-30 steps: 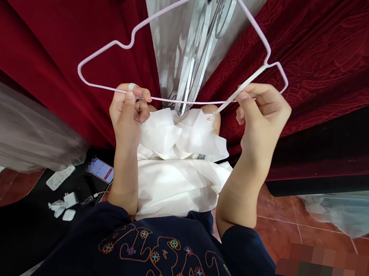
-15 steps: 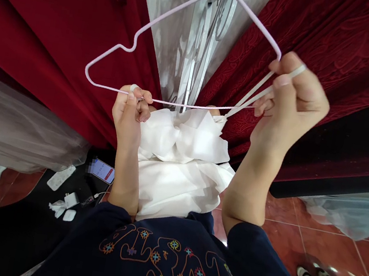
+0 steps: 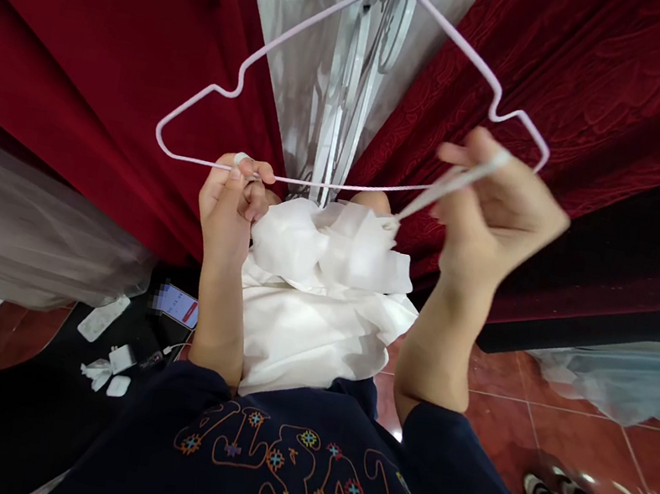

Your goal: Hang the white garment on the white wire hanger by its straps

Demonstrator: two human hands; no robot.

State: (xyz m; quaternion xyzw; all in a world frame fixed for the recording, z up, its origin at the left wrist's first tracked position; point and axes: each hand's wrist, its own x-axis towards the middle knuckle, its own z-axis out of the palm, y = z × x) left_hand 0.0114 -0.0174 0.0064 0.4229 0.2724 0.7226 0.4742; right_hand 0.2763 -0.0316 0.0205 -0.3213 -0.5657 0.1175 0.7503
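Now the right hand (image 3: 502, 205) grips a strap (image 3: 421, 201) just slipped off the hanger (image 3: 318, 22) beside it, baring that side; the left hand (image 3: 233, 200) pinches the bar (image 3: 328, 186).

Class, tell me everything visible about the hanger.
The hanger is a pale pink frame, perhaps coated wire, with two sloping shoulders, each notched, and a thin lower bar. Its top runs out of frame. It appears upright beyond the white cloth; the left hand grips the bar, the right hand hides part of the right end, contact unclear.
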